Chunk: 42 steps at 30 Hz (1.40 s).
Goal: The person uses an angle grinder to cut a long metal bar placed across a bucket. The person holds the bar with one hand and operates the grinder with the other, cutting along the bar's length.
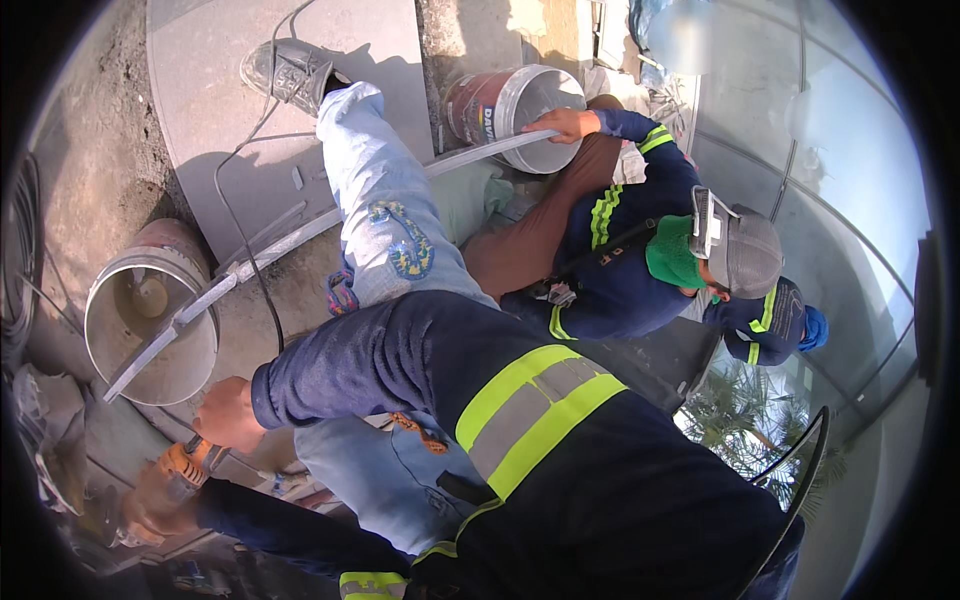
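Note:
My right hand [230, 413] is closed around the upper part of an orange power tool [185, 465], its wrist next to the white bucket. Lower down at the left, my left hand [157, 505] wraps the same tool; it is blurred, and the tool's working end is hard to make out. Just above my hands a long pale grey strip [300, 232] slants over a white bucket [110, 320]. Its far end is gripped by a co-worker's hand [565, 125]. My jeans-clad leg [385, 200] stretches over the strip's middle.
The co-worker [620, 230] crouches to the right, beside a red-and-white bucket [515, 105]. A black cable [222, 180] crosses a large grey panel [200, 110]. Coiled hose [20, 250] lies at the far left. Glass panels [840, 160] stand at the right, with another navy-clad figure [775, 320] nearby.

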Each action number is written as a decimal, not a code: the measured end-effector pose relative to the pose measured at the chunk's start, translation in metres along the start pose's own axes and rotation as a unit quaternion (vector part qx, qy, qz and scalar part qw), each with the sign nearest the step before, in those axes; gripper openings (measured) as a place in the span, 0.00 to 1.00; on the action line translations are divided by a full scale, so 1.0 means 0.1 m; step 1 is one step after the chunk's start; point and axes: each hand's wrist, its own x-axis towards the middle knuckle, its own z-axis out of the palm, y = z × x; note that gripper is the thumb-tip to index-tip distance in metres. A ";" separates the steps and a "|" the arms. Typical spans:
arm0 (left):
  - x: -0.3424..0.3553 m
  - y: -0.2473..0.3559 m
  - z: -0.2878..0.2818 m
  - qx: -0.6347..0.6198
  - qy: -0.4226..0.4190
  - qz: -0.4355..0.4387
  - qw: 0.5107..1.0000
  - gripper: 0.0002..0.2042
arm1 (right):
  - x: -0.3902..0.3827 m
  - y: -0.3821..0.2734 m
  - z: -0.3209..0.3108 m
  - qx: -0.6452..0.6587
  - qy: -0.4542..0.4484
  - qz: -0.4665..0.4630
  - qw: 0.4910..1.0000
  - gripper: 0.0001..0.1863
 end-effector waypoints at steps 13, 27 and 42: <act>-0.77 -0.20 0.49 -0.244 0.066 -0.123 0.960 0.27 | 0.00 -0.28 -0.22 -0.115 -0.102 0.121 0.981 0.36; -1.18 -0.09 0.49 -0.247 0.104 -0.112 0.957 0.24 | -0.27 -0.41 -0.19 -0.178 -0.123 0.121 0.969 0.41; -0.82 -0.17 -0.37 -0.099 0.035 -0.145 0.984 0.35 | -0.40 -0.08 0.08 -0.037 -0.057 0.013 0.998 0.21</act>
